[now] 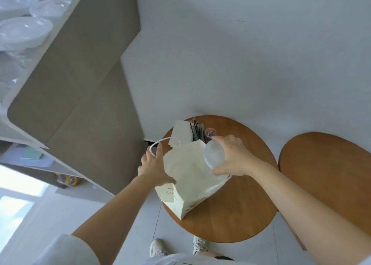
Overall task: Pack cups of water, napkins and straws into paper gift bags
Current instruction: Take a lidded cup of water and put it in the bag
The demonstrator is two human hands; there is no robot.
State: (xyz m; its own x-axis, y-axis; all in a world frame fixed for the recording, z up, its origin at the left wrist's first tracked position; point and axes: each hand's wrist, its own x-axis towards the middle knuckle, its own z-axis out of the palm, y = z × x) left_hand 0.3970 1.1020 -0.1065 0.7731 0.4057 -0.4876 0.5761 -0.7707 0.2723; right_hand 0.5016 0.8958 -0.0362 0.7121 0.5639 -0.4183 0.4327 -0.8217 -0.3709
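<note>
A cream paper gift bag (186,182) stands open on a round wooden table (241,214). My left hand (153,165) holds the bag's left rim, its white cord handle (158,144) looping over my fingers. My right hand (232,156) grips a clear plastic cup with a lid (213,153), tilted over the bag's right side. Behind the bag lie a stack of white napkins (181,133) and a bundle of dark straws (197,131).
A small clear tub of coloured clips (210,132) sits by the straws. A second wooden table (329,176) stands to the right. At left, a grey shelf unit (80,80) carries stacked clear plastic lids (24,32). My shoes (158,247) are below the table.
</note>
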